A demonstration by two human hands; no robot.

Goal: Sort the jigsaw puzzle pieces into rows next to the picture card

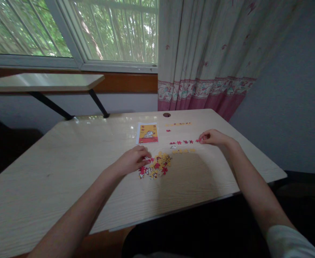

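My left hand (134,158) is at the left side of a loose pile of jigsaw puzzle pieces (157,165), coloured yellow, red and white. Its fingers are curled, with a small whitish piece (147,157) at the fingertips. At the right end of a row of red puzzle pieces (185,142), my right hand (212,137) pinches a red piece (198,140) near the table surface. A row of yellow pieces (183,151) lies closer to me, with a white piece (173,147) by its left end. Another yellow-edged row (178,124) runs farther back, and a single red piece (168,130) lies below it.
A picture card (148,133) with a white animal on yellow and red lies left of the rows. The pale wooden table (74,161) has a cable hole (166,115) at its back edge. A raised shelf (44,82) stands back left; a curtain (200,64) hangs behind.
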